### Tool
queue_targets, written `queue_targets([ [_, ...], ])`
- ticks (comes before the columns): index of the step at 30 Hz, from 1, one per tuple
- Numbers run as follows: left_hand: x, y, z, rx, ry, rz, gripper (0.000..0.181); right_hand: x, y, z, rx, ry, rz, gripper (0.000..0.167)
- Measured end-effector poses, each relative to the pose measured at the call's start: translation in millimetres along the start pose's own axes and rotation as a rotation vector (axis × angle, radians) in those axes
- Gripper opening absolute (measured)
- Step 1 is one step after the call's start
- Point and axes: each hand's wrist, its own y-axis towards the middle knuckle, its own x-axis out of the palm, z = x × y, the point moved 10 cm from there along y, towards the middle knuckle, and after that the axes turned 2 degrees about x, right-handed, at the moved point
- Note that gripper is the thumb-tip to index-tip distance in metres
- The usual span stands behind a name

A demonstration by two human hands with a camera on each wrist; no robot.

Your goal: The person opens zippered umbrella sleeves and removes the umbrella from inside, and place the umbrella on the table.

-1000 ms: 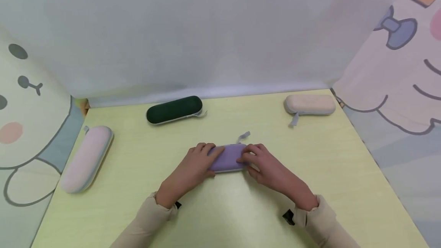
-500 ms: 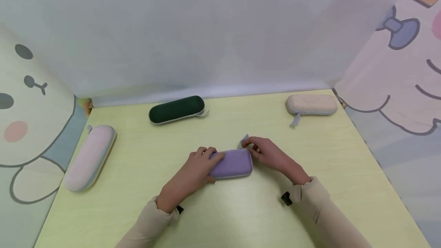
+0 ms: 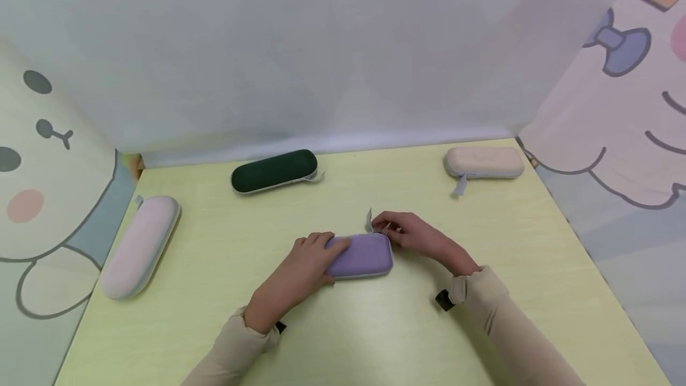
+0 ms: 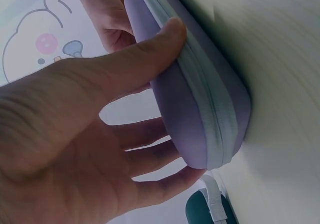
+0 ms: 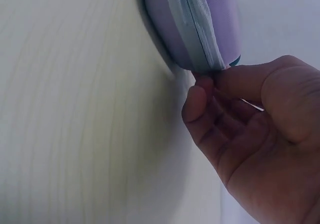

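A purple zip case (image 3: 363,255) lies on the table in front of the person. My left hand (image 3: 302,264) grips its left end, and in the left wrist view the thumb presses on the pale zip band (image 4: 207,98) while the fingers curl round the far side. At the case's back right corner is my right hand (image 3: 412,234), its fingertips bent together beside the grey pull tab (image 3: 370,220). The right wrist view shows the right hand (image 5: 255,129) with thumb and fingers pinched at the case's end; what they pinch is hidden.
A dark green case (image 3: 274,171) lies at the back of the yellow table (image 3: 343,338). The cream case (image 3: 485,162) is at the back right, and a pale pink case (image 3: 140,248) lies by the left edge. A white curtain (image 3: 332,52) hangs behind.
My right hand has gone from the purple case's right end to its back right corner, where the tab now stands more upright. The case has shifted slightly toward the person, still in the left hand.
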Motion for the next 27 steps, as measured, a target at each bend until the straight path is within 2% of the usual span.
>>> queue_targets([
  [5,0.1,-1.6,0.6,-0.006,-0.01,-0.002,0.073,-4,-0.6,-1,-0.011,-0.045,0.065,0.016],
  [10,0.5,-2.4,1.6,-0.002,0.002,0.004,0.072,-7,-2.7,-8,-0.06,-0.107,0.109,0.013],
  [18,1.6,-2.0,2.3,0.001,0.045,0.011,0.072,-11,-8.9,-9,-0.036,-0.214,0.15,0.011],
  [27,2.1,-1.2,0.1,-0.004,0.05,0.005,0.073,-14,-19.3,-2,-0.019,-0.227,0.176,0.012],
])
